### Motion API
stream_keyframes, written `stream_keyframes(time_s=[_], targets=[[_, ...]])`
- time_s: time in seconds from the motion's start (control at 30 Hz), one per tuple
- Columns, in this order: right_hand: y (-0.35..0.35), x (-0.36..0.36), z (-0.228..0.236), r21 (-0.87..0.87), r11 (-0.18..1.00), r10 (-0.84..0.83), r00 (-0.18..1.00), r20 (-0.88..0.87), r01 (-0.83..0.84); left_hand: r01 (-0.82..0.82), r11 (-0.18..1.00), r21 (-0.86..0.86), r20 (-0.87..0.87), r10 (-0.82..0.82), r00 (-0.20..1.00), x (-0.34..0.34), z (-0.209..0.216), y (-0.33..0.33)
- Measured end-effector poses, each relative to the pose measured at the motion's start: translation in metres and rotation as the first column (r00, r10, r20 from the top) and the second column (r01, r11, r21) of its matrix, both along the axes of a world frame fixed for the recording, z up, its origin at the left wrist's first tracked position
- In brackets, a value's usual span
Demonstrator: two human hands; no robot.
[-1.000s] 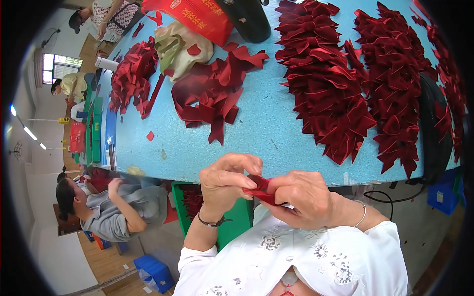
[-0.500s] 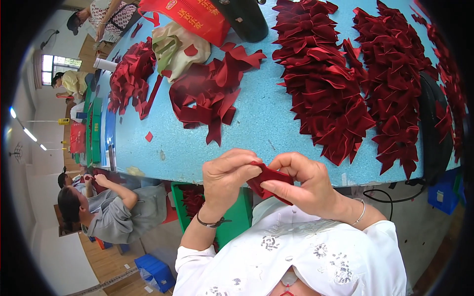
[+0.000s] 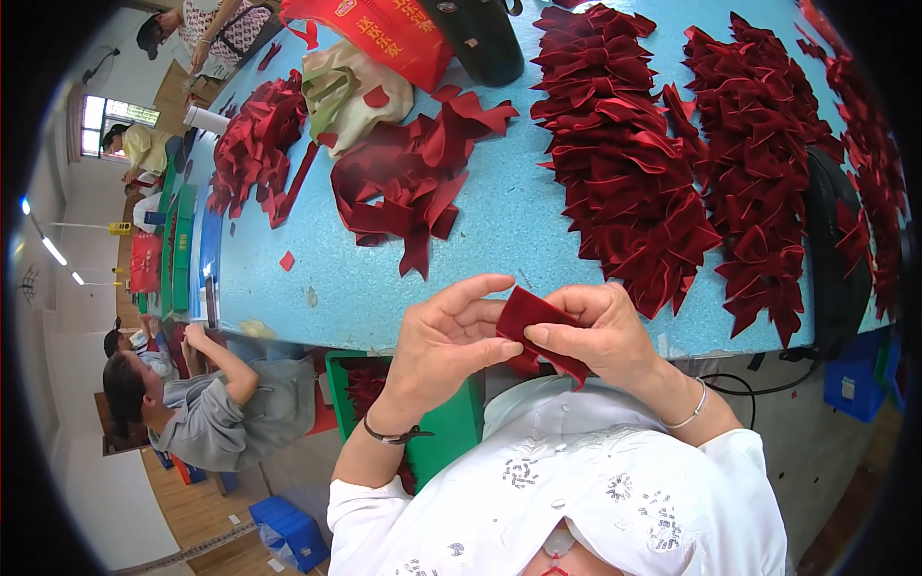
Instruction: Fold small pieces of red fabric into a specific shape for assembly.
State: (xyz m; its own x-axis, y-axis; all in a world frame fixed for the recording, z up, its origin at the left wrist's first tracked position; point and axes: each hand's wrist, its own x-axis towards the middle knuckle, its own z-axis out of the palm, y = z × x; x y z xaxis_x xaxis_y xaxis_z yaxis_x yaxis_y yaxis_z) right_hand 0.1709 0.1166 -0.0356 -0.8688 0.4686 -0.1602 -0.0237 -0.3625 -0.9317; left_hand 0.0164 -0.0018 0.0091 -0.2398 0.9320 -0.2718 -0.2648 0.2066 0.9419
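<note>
Between my hands, in front of my chest at the table's near edge, is a folded piece of dark red velvet ribbon (image 3: 531, 315). My right hand (image 3: 607, 338) pinches its right side, thumb in front and fingers behind. My left hand (image 3: 447, 336) is at its left side with the index finger raised and apart. The left thumb tip touches the ribbon's lower left edge, and other bent fingers pass partly behind it. A smaller red part shows below the left thumb.
On the blue table (image 3: 288, 312) lie loose red ribbon strips (image 3: 403, 192) and long rows of red bows (image 3: 624, 163). A cloth bag (image 3: 351, 91), red bag (image 3: 384, 34) and dark bottle (image 3: 475, 38) stand at the back. Beside my left arm is a green crate (image 3: 451, 422). Co-workers (image 3: 211, 403) sit leftward.
The left index finger has lifted off the ribbon and the left thumb has moved lower. The ribbon has turned, now showing a broad flat face with its corner up.
</note>
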Motion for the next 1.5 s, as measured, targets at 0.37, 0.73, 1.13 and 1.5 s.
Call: stream_keyframes(time_s=[0.37, 0.73, 1.13, 1.5], targets=[[-0.004, 0.007, 0.001, 0.159, 0.987, 0.019, 1.0, -0.01, -0.017, 0.069, 0.988, -0.141, 0.165, -0.045, 0.985, -0.002, 0.004, -0.001], [-0.018, 0.012, -0.012, 0.867, 0.327, 0.154, 0.884, -0.441, 0.376, 0.201, 0.892, 0.406, -0.589, 0.087, 0.804, -0.002, -0.017, -0.01], [-0.015, 0.006, -0.01, 0.797, 0.504, 0.213, 0.847, -0.488, 0.332, 0.204, 0.861, 0.466, -0.547, 0.099, 0.831, -0.007, -0.017, -0.008], [-0.01, -0.018, -0.012, 0.144, 0.959, 0.28, 0.89, -0.36, -0.243, 0.314, 0.779, 0.543, -0.357, -0.124, 0.926, -0.025, 0.004, -0.026]])
